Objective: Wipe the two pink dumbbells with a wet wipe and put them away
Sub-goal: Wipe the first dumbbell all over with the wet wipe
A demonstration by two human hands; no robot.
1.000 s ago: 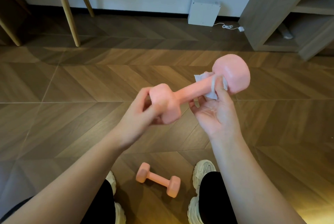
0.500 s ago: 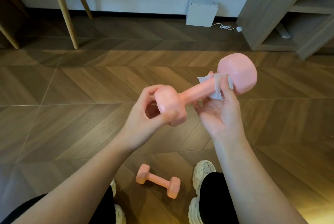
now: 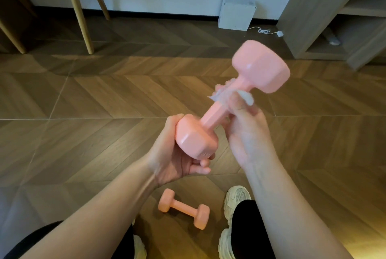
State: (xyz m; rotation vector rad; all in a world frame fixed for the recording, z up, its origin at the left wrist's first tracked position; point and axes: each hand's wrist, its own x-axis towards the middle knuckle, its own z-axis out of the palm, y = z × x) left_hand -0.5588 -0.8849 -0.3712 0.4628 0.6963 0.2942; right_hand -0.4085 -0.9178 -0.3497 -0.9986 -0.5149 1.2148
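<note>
A pink dumbbell (image 3: 260, 66) is held up in front of me, tilted with its far head up and to the right. My left hand (image 3: 173, 158) grips its near head from below. My right hand (image 3: 244, 131) wraps a white wet wipe (image 3: 246, 97) around the handle just under the far head. A second pink dumbbell (image 3: 183, 208) lies on the wooden floor (image 3: 83, 133) between my feet.
Wooden chair legs (image 3: 78, 12) stand at the back left. A white box (image 3: 236, 13) with a cable sits against the wall. An open wooden shelf unit (image 3: 325, 25) stands at the back right. My white shoes (image 3: 234, 202) are on the floor below.
The held dumbbell has tilted more upright, its far head rising. My left hand shifted under the near head, and my right hand with the wipe stayed on the handle near the far head.
</note>
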